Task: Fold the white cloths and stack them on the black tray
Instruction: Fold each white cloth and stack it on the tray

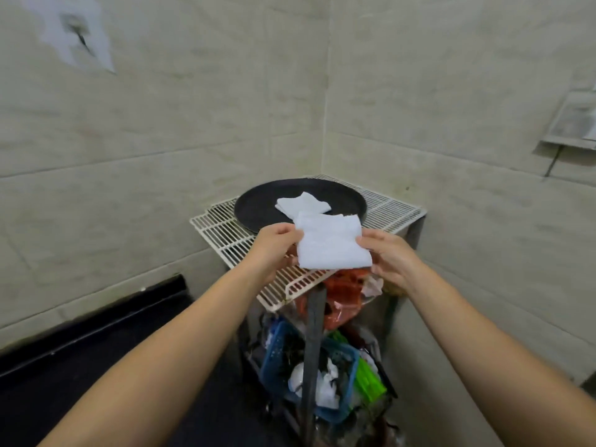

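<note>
The fingers and thumb of the left hand (275, 241) are curled together on the left edge of a folded white terry cloth (332, 245), pinching it near its upper left corner. The right hand (388, 258) grips the opposite edge, its thumb lying on top of the fabric and its other fingers tucked underneath, out of sight. Between the two hands the folded white terry cloth is held roughly flat and slightly tilted, above the near part of the rack and not resting on it. It is a nearly square rectangle; its slightly longer axis runs from the person toward the wall, with the far edge reaching up to the near rim of the tray.

Just beyond it, a round black plastic tray (258, 206) sits on a white wire rack shelf (225, 235) pushed into the corner of two beige tiled walls (161, 124). On the tray lies a second folded white cloth (303, 203), a small rectangle turned diagonally so one corner points toward the back wall; its near part is hidden behind the held cloth.

Under the rack, a red plastic bag (342, 293) bulges out, and lower down a blue plastic basket (280, 359) holds crumpled white and dark items beside a bright green plastic object (369, 380). Both bare forearms reach in from the bottom corners.
</note>
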Tool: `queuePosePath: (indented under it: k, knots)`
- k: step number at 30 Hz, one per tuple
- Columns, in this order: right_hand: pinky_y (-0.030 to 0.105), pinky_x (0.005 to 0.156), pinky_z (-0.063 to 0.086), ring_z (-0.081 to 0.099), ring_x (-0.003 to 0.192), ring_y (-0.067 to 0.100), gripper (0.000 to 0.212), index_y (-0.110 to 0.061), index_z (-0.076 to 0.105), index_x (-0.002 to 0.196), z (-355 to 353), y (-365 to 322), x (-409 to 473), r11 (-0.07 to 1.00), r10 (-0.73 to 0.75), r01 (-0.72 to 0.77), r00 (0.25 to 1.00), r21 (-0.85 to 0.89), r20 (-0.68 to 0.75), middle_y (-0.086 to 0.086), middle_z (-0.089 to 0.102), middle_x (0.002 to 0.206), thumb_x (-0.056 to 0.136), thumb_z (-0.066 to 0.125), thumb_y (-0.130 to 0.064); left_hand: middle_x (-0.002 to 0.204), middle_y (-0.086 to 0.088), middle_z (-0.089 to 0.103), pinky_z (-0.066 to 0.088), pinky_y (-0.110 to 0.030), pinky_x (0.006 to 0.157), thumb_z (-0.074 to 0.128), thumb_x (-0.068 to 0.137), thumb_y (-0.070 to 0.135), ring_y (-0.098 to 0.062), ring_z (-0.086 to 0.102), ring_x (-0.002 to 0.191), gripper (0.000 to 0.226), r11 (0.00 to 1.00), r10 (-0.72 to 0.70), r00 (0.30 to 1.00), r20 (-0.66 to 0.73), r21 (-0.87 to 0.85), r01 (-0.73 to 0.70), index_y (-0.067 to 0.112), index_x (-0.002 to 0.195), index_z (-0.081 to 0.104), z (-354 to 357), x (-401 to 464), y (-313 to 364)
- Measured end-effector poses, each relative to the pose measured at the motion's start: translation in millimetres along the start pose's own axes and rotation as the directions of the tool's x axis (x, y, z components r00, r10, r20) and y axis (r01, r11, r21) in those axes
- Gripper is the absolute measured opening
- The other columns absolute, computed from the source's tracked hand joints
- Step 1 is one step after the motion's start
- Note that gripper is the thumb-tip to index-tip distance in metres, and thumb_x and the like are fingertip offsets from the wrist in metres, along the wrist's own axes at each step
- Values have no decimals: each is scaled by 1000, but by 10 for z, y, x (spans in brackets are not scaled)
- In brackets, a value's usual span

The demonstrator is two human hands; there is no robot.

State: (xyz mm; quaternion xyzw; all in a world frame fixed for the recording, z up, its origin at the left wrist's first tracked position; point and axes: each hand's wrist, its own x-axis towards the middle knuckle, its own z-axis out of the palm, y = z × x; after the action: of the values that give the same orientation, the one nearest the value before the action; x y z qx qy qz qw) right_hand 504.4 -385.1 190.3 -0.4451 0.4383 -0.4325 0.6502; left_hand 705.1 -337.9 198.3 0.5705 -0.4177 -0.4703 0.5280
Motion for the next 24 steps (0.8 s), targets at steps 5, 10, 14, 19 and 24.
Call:
queuePosePath:
  k: [5, 10, 14, 19, 24]
  knots:
    - [27, 62, 56, 65, 82, 19, 32, -9, 60, 118, 31, -369, 1167, 975, -67, 90, 991, -201, 120, 7, 67, 99, 89, 55, 2, 100, -9, 65, 55, -27, 60, 51, 94, 6, -18, 65, 81, 18, 999, -2, 987, -162, -52, -7, 9, 109, 61, 100, 875, 139]
    - [31, 73, 55, 64, 93, 21, 38, -11, 59, 125, 137, -580, 2315, 933, -6, 96, 968, -347, 250, 8, 66, 110, 89, 55, 0, 106, -12, 64, 51, -29, 56, 52, 92, 5, -19, 61, 76, 32, 997, -44, 943, -329, -78, 19, 11, 123, 56, 108, 1686, 191]
    - [20, 54, 51, 62, 80, 13, 34, -16, 60, 121, 258, -608, 2872, 894, 64, 104, 933, -436, 354, 6, 65, 103, 90, 54, -2, 94, -9, 64, 52, -31, 58, 52, 90, 1, -20, 60, 72, 37, 994, -87, 905, -416, -95, 52, 13, 125, 55, 63, 2058, 138]
    - [33, 72, 49, 63, 86, 23, 30, -16, 66, 112, 220, -409, 3200, 798, 141, 142, 901, -585, 411, 11, 70, 102, 87, 56, -4, 86, -10, 64, 52, -26, 48, 53, 91, -1, -18, 63, 67, 31, 982, -187, 870, -456, -61, 179, 8, 120, 55, 63, 2183, -42]
    - [27, 62, 46, 61, 77, 18, 24, -14, 68, 104, 210, -356, 3227, 735, 126, 227, 880, -639, 458, 4, 67, 86, 85, 56, -3, 82, -11, 63, 52, -23, 44, 53, 90, -1, -18, 63, 63, 25, 971, -200, 845, -497, 17, 239, 5, 114, 56, 90, 2147, -135]
